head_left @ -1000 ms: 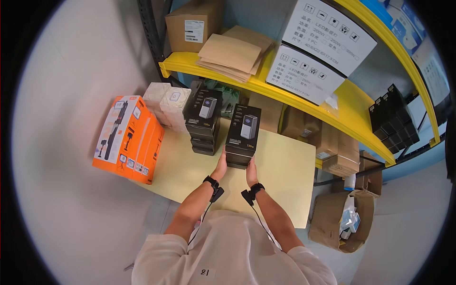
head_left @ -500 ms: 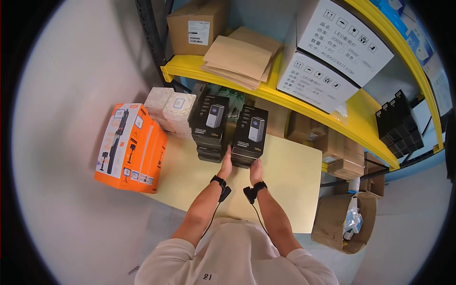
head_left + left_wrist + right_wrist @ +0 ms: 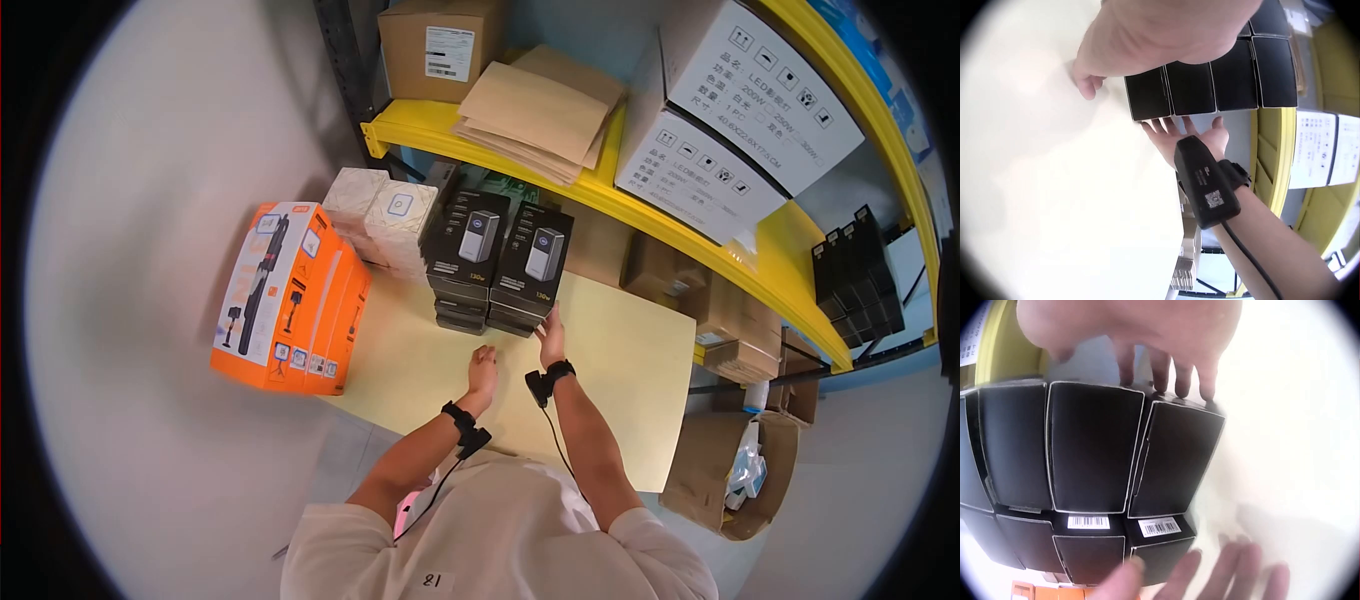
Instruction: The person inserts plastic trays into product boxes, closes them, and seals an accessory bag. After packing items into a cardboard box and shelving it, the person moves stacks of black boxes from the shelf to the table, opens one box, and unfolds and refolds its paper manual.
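Observation:
Two stacks of black boxes stand side by side on the pale yellow table (image 3: 620, 340). The top box of the left stack (image 3: 465, 240) and that of the right stack (image 3: 533, 255) each carry a picture of a silver device. My right hand (image 3: 552, 338) touches the right stack's outer side; in the right wrist view, straight fingers (image 3: 1160, 372) of it press along the boxes. My left hand (image 3: 482, 372) is off the stacks, over the table just in front of them, holding nothing. Its relaxed, spread fingers (image 3: 1235, 569) show in the right wrist view.
Orange boxes (image 3: 290, 300) stand at the table's left end, with white patterned boxes (image 3: 400, 220) behind them. A yellow shelf (image 3: 420, 125) with cartons and brown envelopes (image 3: 540, 110) overhangs the back. An open carton (image 3: 700, 480) sits on the floor at right.
The right stack has moved left until it stands close beside the left stack. My left hand has let go of it and drawn back toward me; my right hand stays on its side.

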Tool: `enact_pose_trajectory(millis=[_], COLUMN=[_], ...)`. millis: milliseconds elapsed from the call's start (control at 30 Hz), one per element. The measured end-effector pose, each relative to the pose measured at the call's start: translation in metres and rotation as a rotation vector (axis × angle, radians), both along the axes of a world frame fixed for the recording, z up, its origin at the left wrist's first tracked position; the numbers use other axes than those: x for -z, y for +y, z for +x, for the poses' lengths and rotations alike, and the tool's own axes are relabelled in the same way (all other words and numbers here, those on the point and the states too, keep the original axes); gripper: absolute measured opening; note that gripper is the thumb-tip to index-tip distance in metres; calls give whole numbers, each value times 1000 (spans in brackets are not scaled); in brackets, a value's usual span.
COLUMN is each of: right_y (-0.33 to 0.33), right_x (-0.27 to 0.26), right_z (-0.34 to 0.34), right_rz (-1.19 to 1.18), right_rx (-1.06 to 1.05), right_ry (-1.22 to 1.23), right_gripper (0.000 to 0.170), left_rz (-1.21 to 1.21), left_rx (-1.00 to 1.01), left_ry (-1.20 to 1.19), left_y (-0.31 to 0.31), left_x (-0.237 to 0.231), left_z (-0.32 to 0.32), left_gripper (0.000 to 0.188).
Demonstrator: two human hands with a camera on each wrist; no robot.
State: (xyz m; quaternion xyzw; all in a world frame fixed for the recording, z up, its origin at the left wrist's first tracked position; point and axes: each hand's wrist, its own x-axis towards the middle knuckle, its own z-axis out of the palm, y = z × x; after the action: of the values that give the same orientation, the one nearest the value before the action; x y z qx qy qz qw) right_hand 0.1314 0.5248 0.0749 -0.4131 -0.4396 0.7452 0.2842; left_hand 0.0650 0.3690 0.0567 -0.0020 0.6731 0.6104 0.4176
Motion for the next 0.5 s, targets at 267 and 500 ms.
enact_pose_trajectory(millis=[267,500], right_y=[46,37], right_x=[3,-3], right_z=[-23,-32], right_rz=[-119,37], right_rx=[-72,-150], right_ry=[132,82], right_gripper=[75,60], left_rz=[120,100], left_rx=[-229,-291], left_ry=[-174,-138], left_y=[-9,2], left_x=[7,-2], left_z=[-59,-90], left_gripper=[18,10])
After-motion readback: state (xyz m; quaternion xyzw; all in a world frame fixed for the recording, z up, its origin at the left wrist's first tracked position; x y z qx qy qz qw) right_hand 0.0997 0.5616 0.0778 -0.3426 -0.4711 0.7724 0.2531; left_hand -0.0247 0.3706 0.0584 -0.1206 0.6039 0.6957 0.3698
